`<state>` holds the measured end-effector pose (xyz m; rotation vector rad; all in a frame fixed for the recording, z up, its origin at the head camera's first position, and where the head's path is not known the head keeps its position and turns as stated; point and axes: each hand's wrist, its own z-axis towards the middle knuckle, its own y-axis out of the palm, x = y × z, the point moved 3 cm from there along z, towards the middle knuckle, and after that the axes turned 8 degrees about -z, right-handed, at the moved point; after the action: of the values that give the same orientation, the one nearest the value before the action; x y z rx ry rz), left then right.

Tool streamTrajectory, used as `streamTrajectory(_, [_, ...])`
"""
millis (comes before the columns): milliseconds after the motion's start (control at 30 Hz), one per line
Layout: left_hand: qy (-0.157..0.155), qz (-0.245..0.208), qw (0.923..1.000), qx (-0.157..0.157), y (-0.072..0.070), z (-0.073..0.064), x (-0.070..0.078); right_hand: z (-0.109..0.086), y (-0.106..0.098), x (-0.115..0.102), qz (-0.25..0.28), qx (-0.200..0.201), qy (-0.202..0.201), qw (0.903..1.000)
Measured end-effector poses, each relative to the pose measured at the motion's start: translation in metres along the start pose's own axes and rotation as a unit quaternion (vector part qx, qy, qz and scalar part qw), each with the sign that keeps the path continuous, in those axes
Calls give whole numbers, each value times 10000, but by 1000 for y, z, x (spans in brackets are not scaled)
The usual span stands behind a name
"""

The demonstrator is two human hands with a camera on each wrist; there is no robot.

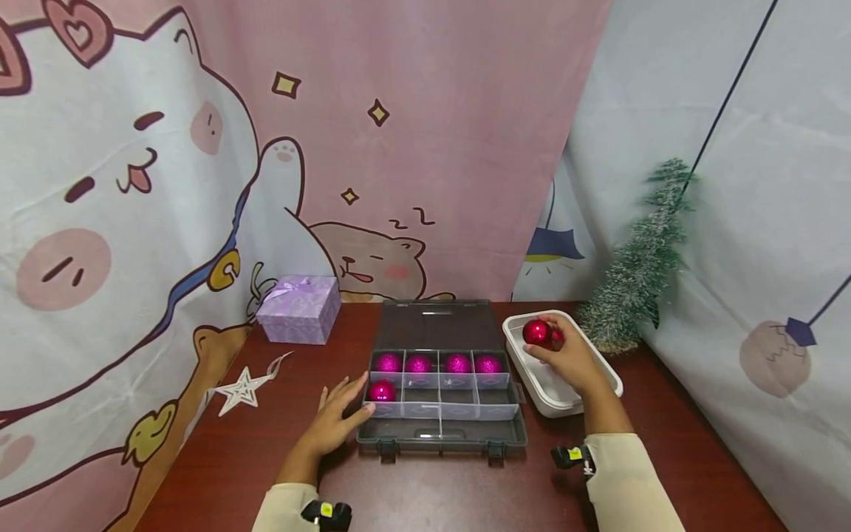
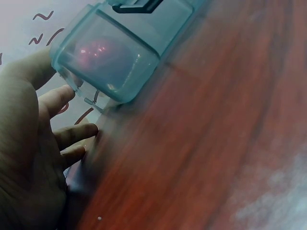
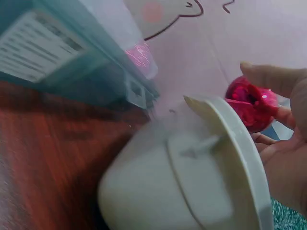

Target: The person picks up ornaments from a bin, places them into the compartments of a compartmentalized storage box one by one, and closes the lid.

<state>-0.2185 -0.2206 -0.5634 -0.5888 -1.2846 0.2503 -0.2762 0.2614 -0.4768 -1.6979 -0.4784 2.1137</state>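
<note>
Over the white tub (image 1: 601,358), my right hand (image 1: 568,358) pinches a shiny red Christmas ball (image 1: 536,332) between thumb and fingers. A smaller patch of red shows just behind it, perhaps a second ball; I cannot tell. Red also shows between the fingers in the right wrist view. A grey see-through compartment box (image 1: 442,442) lies with its lid open to the back. Its back row holds several glittery magenta balls (image 1: 457,363), and one shiny magenta ball (image 1: 382,391) sits in the leftmost middle compartment. My left hand (image 1: 335,421) touches the box's left side, fingers loosely spread.
A lilac gift box (image 1: 299,310) stands at the back left, with a white star ornament (image 1: 244,390) in front of it. Right of the tub rises a small frosted tree (image 1: 634,273). Printed curtains (image 1: 452,148) hang behind the brown table (image 1: 445,495).
</note>
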Motion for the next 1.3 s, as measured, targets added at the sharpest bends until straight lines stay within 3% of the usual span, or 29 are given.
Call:
streamTrajectory(233, [0,-21,10000,-28,1,0,1,-9,11,-13,228,334,-97,9991])
streamTrajectory(467, [368,-112,9990,226,4,-2,2,-16,29,-25,942,-188,-237,9951])
streamTrajectory(633, [295,-59,9994,172,4,-2,2,-22,49,-29,1197,-625,-181,9907])
streamTrajectory(900, [-9,143,9999,0,3,-1,-1,-30,85,-45,736,-1304,-772,9857])
streamTrajectory(1133, [14,92,10000,-7,2,-1,-1,-35,116,-58,101,-1259,-913,9878])
streamTrajectory(1300, [6,88,10000,22,2,-1,-1,-35,135,-65,-68,-1294,-1065,9858])
